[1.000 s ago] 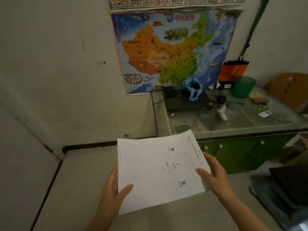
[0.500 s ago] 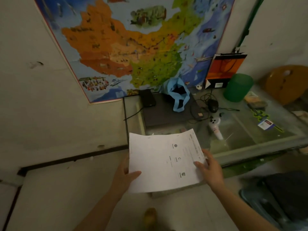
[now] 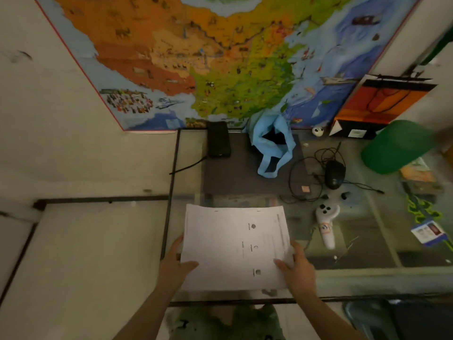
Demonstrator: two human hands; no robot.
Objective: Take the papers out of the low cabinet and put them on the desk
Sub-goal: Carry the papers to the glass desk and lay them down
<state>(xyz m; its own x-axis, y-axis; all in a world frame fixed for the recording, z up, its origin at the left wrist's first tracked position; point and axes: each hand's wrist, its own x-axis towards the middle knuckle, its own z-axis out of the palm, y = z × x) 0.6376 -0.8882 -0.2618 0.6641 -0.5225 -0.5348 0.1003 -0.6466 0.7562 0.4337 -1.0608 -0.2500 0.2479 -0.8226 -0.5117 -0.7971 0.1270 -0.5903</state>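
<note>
Glass-topped surface (image 3: 367, 256) in the corner of a pale-walled room, seen from the head view, looking steeply down; a large coloured wall map (image 3: 196, 57) hangs on the wall behind it, its lower edge meeting the back of the surface. Papers (image 3: 235, 246): a flat white stack held level over the near-left part of the surface, apparently just above the glass, though whether the underside already touches cannot be told; the printed side faces up. Left hand (image 3: 175, 265) grips the near-left corner of the stack, thumb on top and fingers (image 3: 177, 241) curled under the left edge; right hand (image 3: 297, 268) grips the near-right corner the same way, thumb lying on the sheet; both are closed on the papers, one at each side, a hold that probably keeps a loose stack square and unbent while it is lowered. Clutter explains the chosen spot: a dark mat (image 3: 245, 177) with a black box (image 3: 218, 139) and a blue bag (image 3: 272, 146) fills the back; a black mouse (image 3: 334, 174) with its coiled cable, a white controller (image 3: 326, 224) just right of the stack, a green tub (image 3: 394, 146), an orange-and-black paper bag (image 3: 382, 104) and a small card (image 3: 427, 233) occupy the right; the bare glass in front of the mat is the free area; the low cabinet is not identifiable in this view. Judgement: the task stands at its last step, release onto the glass.
</note>
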